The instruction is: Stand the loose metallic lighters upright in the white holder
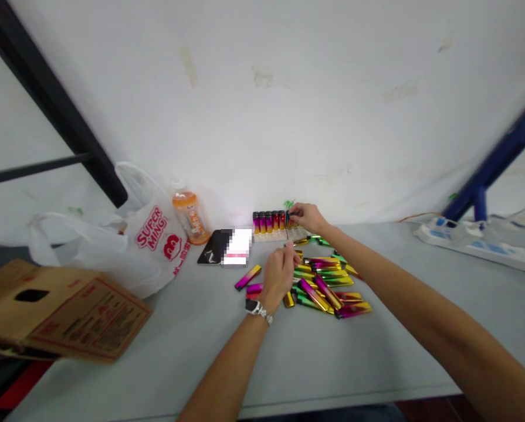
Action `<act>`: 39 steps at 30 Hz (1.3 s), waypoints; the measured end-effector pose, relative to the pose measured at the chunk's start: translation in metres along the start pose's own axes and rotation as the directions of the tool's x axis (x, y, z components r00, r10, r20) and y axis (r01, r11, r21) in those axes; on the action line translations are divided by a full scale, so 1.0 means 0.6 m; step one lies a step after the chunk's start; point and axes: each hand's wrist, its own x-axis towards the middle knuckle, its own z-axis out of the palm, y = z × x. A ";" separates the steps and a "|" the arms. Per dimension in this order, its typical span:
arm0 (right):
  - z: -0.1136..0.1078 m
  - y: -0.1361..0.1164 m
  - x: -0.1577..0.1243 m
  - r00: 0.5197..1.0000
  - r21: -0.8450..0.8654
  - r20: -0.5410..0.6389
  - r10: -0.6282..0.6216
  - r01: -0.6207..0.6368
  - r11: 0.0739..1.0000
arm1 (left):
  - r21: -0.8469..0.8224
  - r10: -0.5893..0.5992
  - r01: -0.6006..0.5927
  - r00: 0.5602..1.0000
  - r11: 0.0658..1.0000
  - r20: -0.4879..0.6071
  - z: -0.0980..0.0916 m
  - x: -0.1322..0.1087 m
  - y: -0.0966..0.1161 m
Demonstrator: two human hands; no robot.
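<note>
A pile of several shiny lighters (328, 284) in pink, gold and green lies on the pale table (209, 346). Behind it stands a display tray (274, 234) with a row of upright lighters (268, 221). My right hand (308, 217) is pinched on a lighter (288, 218) at the right end of that row. My left hand (280, 275), with a wristwatch, is closed above the near left part of the pile; a small lighter end shows at its fingertips. A single pink-and-gold lighter (247, 277) lies apart on the left.
A black phone (213, 246) and a white card lie left of the tray. An orange drink bottle (190, 218), a white plastic bag (148, 240) and a cardboard box (60, 316) sit further left. A power strip (464, 237) lies at the right. Wall behind.
</note>
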 end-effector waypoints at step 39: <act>-0.109 -0.044 -0.254 0.992 -0.217 0.127 0.013 0.014 0.976 | 0.133 0.086 -0.074 0.992 0.988 -0.089 0.008 0.001 0.011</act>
